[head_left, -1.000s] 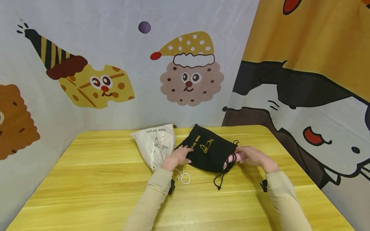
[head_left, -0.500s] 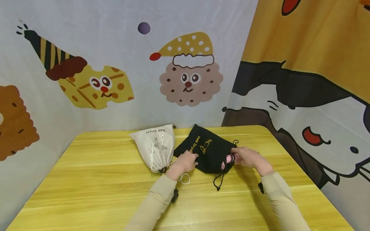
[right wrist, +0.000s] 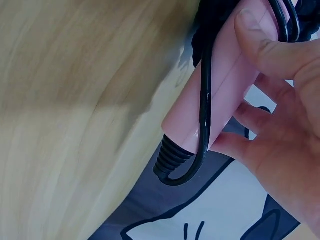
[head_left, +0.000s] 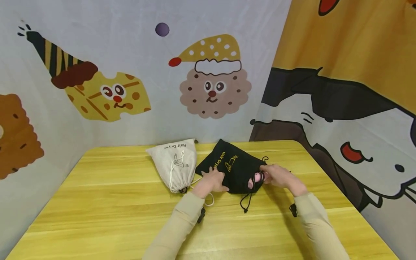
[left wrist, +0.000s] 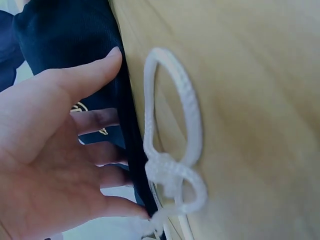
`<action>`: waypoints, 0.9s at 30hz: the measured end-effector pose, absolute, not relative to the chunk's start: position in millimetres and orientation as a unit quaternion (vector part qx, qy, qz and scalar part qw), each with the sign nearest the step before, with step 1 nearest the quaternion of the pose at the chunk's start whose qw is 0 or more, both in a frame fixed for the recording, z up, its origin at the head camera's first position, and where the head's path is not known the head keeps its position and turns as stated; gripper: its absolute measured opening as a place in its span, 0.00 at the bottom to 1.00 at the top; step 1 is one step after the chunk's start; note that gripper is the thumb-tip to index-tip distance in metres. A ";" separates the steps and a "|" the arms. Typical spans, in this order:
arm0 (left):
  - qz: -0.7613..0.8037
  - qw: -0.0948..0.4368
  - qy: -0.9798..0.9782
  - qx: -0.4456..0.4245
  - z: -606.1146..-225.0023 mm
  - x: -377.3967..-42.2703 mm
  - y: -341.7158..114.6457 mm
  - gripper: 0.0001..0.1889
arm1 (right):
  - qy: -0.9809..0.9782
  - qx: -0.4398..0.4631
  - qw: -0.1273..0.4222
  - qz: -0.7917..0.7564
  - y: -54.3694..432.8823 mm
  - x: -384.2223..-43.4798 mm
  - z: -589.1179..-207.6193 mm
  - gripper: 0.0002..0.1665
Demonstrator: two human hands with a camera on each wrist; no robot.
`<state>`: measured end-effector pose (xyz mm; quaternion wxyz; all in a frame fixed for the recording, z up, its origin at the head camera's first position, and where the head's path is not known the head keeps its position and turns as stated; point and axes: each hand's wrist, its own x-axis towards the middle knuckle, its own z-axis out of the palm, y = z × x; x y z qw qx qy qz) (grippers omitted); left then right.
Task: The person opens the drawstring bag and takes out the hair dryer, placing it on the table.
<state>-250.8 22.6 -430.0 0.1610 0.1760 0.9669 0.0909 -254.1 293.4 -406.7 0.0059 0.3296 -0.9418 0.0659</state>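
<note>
A black drawstring bag (head_left: 240, 177) printed "Hair Dryer" lies on the table. From its mouth at the right sticks the pink handle of a hair dryer (head_left: 257, 177), the rest hidden inside. My right hand (head_left: 280, 176) grips that handle; in the right wrist view the thumb lies along the pink hair dryer (right wrist: 220, 95), whose black cord (right wrist: 205, 95) loops beside it. My left hand (head_left: 213, 180) rests on the bag's near left edge. In the left wrist view its thumb and fingers are spread against the black cloth (left wrist: 80, 40).
A beige drawstring bag (head_left: 162, 157), also marked "Hair Dryer", lies just left of the black one. Its white cord (left wrist: 192, 115) trails near my left hand. The wooden table (head_left: 113, 209) ends at a cartoon-printed curtain (head_left: 123, 36) behind and at the right.
My left hand has slid right and nearer along the black bag's edge, its fingers spreading. The right hand moved slightly left with the handle, which pokes out less than a second ago.
</note>
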 end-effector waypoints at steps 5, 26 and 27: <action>0.095 0.153 0.967 0.178 -429.6 -255.5 19.4 0.32 | -0.933 0.351 -0.002 0.083 295.5 -256.6 -407.8 0.18; 0.109 0.153 0.965 0.185 -423.0 -262.7 10.0 0.33 | -0.910 0.398 -0.015 0.117 300.1 -264.4 -406.1 0.18; 0.110 0.156 0.964 0.185 -422.9 -262.9 9.9 0.33 | -0.909 0.399 -0.018 0.119 300.5 -264.5 -405.7 0.18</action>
